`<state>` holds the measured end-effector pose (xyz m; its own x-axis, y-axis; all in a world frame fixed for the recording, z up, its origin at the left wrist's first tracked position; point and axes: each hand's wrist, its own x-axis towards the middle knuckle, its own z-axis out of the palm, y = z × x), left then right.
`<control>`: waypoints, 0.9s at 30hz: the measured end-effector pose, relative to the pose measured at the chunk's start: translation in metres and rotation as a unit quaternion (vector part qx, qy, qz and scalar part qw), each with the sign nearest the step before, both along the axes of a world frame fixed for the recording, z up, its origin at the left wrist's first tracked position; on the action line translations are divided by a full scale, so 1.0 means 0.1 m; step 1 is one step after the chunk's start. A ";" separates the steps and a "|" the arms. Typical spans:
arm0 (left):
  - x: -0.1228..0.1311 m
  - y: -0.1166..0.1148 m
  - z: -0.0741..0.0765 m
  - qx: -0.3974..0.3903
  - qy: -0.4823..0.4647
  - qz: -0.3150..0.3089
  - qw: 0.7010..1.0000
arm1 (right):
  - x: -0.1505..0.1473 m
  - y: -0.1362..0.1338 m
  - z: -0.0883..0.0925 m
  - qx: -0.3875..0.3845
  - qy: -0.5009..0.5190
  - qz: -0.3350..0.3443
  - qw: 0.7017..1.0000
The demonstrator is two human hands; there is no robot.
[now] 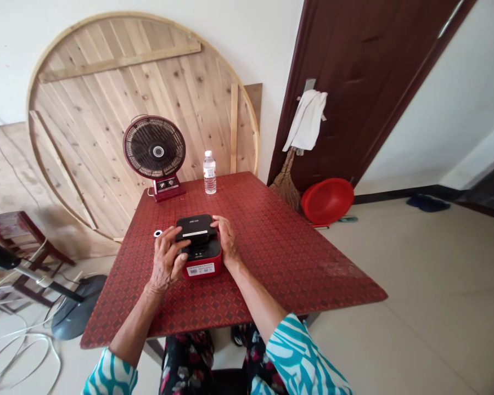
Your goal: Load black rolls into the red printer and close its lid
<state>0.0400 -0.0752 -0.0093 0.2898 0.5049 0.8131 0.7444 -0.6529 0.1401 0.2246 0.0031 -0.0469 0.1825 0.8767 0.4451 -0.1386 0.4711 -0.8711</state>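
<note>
A small box-shaped machine, which looks like a label printer [201, 267], stands on the table in front of me. Its body is red with a black top, and a white sticker is on its front. The black lid [194, 223] appears tilted up. My left hand [167, 259] has its curled fingers on the lid's left side, with the thumb near the body's front left corner. From the right, my right hand [227, 238] grips the lid's edge and the side of the body. Beside my left fingertips lies a small white roll [158, 233] with a dark centre.
The table [271, 258] has a red patterned top. Toward its back stand a dark red fan [155, 151] and a clear water bottle [209, 174]. A red basin [328, 201] and a broom [286, 184] rest by the door. Cables [24, 351] lie on the left floor.
</note>
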 end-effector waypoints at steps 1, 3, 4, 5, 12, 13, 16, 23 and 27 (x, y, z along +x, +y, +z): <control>-0.01 0.01 -0.02 -0.009 -0.018 0.014 1.000 | 0.00 -0.04 -0.03 -0.005 -0.004 -0.002 1.000; -0.04 0.04 -0.05 -0.033 -0.034 0.032 0.998 | 0.01 -0.09 -0.06 -0.007 -0.020 -0.006 1.000; -0.05 0.06 -0.07 -0.045 -0.034 0.034 0.998 | 0.01 -0.11 -0.07 -0.005 -0.030 -0.007 1.000; -0.06 0.07 -0.10 -0.055 -0.031 0.033 0.997 | 0.02 -0.12 -0.08 -0.001 -0.039 -0.007 0.999; -0.06 0.06 -0.19 -0.069 -0.049 0.032 0.996 | 0.03 -0.13 -0.10 -0.008 -0.043 -0.012 0.999; -0.05 0.05 -0.19 -0.069 -0.049 0.032 0.996 | 0.03 -0.13 -0.10 -0.008 -0.043 -0.015 0.999; -0.04 0.03 -0.21 -0.073 -0.054 0.031 0.995 | 0.04 -0.13 -0.11 -0.009 -0.046 -0.017 0.999; -0.15 -0.01 -0.27 -0.085 -0.203 0.033 0.975 | 0.02 -0.08 -0.25 -0.058 0.022 -0.014 0.998; -0.15 -0.04 -0.23 -0.211 -0.413 -0.006 0.886 | -0.02 -0.03 -0.35 -0.144 0.091 0.020 0.985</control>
